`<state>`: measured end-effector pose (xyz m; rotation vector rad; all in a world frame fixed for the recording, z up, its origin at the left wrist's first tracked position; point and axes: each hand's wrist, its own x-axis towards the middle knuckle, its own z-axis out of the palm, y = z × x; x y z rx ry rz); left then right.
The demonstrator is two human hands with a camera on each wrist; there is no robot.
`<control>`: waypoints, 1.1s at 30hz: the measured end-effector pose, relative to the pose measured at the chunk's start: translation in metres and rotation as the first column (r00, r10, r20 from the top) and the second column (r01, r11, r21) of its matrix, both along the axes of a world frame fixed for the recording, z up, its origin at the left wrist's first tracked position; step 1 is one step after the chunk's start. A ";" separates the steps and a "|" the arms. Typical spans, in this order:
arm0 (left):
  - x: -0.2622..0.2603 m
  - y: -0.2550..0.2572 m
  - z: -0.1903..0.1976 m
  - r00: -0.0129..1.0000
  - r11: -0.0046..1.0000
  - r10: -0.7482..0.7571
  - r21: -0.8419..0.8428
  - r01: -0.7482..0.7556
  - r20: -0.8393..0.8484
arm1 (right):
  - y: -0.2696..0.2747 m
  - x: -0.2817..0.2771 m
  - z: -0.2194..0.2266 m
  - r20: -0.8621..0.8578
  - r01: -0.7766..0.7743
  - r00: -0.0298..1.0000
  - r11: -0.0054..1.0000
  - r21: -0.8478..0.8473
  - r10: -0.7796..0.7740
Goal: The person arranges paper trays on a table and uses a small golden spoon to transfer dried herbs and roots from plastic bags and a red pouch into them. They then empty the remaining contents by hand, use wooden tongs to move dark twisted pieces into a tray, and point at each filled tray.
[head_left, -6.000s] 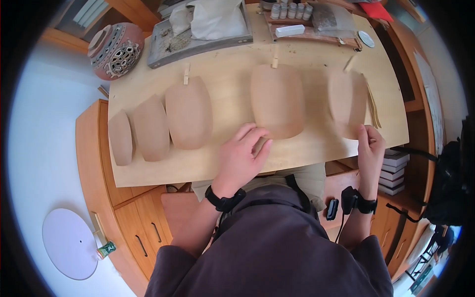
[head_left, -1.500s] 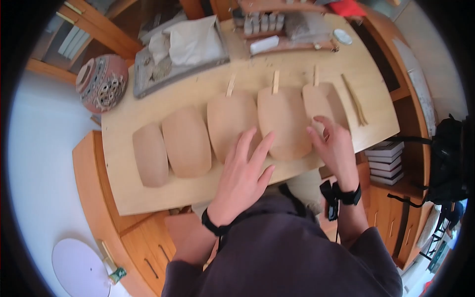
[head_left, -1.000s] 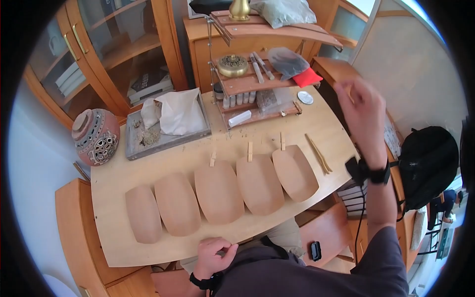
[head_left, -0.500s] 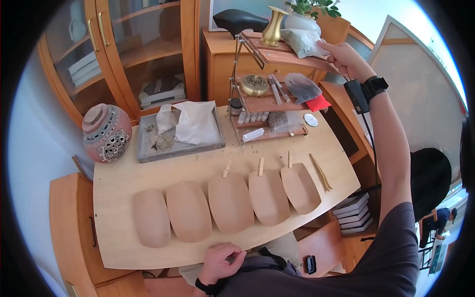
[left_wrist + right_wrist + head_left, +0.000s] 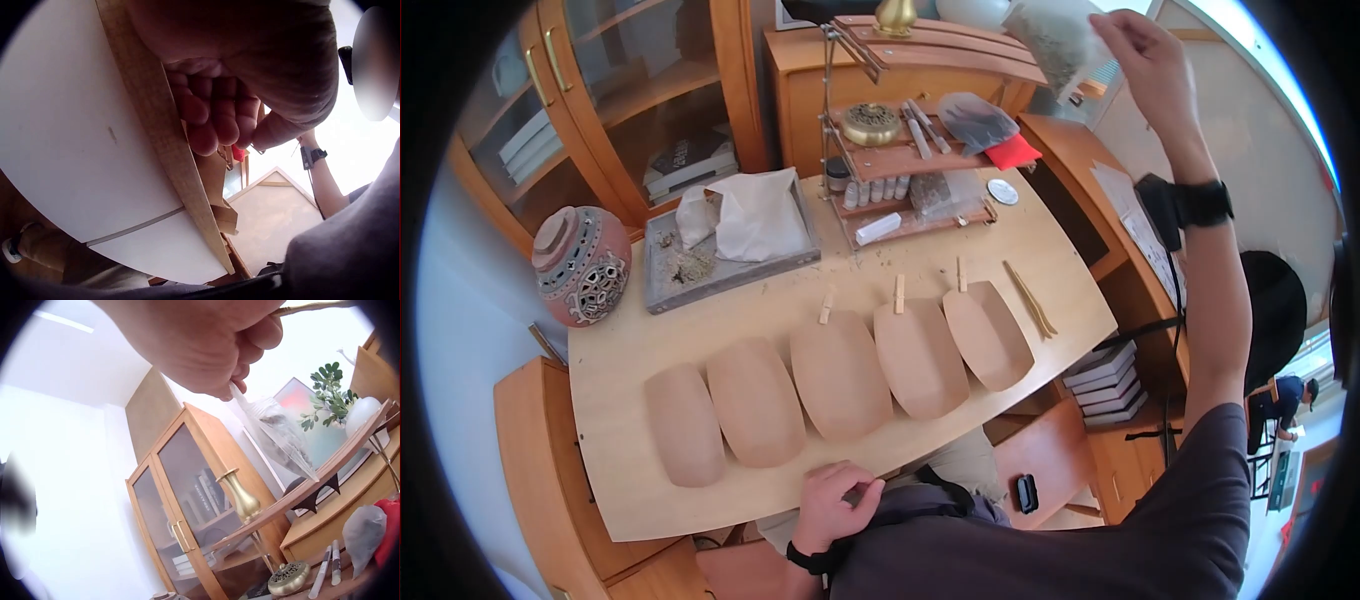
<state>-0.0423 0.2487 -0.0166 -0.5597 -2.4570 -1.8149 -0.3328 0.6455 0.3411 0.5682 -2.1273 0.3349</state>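
One table (image 5: 730,318) is topped by a rack (image 5: 900,163) and five brown dishes (image 5: 840,375). A plastic bag (image 5: 1052,45) is held up at the rack's top right end, pinched by the right hand (image 5: 1157,75); the left hand (image 5: 832,505), loosely curled around nothing, is rested by the table edge. Clothespins (image 5: 899,293) are set at three dishes' far ends.

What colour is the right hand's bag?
The bag is translucent whitish, with greyish contents; best in the right wrist view.
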 end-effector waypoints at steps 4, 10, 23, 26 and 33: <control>-0.003 0.001 -0.002 0.999 0.999 -0.011 -0.031 0.010 -0.051 | 0.004 0.087 -0.023 0.026 0.170 0.985 0.984 -0.050 -0.169; -0.007 0.006 -0.001 0.997 0.997 -0.027 -0.079 0.021 -0.071 | -0.016 0.176 -0.124 0.342 0.255 0.921 0.952 -0.171 -0.186; -0.007 0.013 0.003 1.000 0.985 0.016 -0.172 -0.018 -0.015 | -0.020 0.207 -0.302 0.694 0.381 0.720 0.837 -0.393 -0.001; -0.008 0.013 0.004 1.000 0.979 0.015 -0.203 -0.016 -0.009 | -0.009 0.210 -0.307 0.710 0.406 0.702 0.854 -0.324 -0.064; -0.008 0.017 0.004 0.999 0.983 0.036 -0.180 -0.039 -0.015 | 0.010 0.195 -0.284 0.616 0.406 0.763 0.886 -0.224 -0.195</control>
